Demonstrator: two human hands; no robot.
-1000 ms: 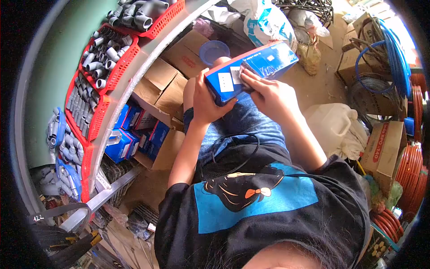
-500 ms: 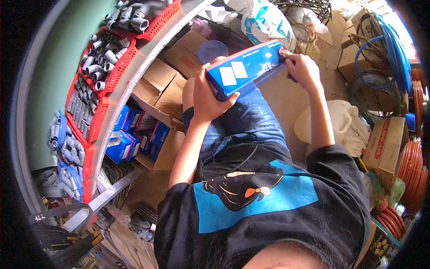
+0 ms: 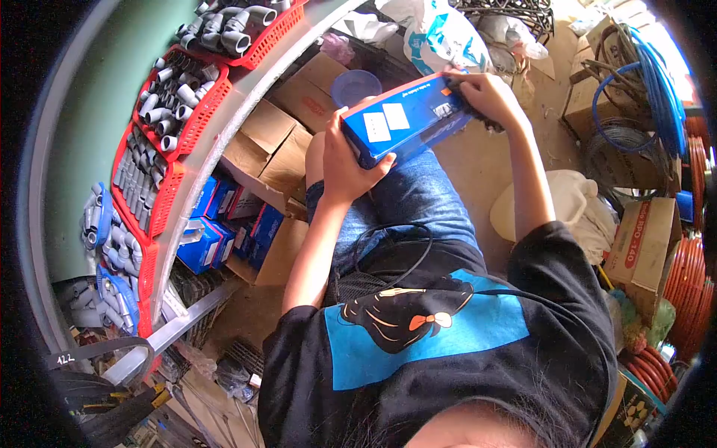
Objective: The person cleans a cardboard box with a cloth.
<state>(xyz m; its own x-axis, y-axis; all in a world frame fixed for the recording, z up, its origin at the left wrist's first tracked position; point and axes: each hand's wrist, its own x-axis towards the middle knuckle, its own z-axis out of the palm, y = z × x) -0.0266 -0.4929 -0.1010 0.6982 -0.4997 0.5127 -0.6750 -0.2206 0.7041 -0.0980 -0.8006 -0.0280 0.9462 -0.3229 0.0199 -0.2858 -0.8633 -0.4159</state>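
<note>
A long blue cardboard box [image 3: 418, 128] with two white labels is tilted above my lap. My left hand [image 3: 349, 170] grips its near left end, fingers on one side and thumb on the other. At the far right end of the box is my right hand [image 3: 491, 98], closed around a dark, crumpled rag [image 3: 484, 119] that touches the box's upper face. Most of the rag is hidden under the fingers.
Red baskets [image 3: 173, 196] of grey pipe fittings line the shelf at left. Below are an open carton [image 3: 265, 149] and more blue boxes [image 3: 200, 250]. Blue hose coils [image 3: 657, 89] and a brown carton [image 3: 635, 243] stand at right.
My right hand has moved left and slightly up along the far end of the box, with the rag. My left hand keeps its grip, and the box has shifted only slightly.
</note>
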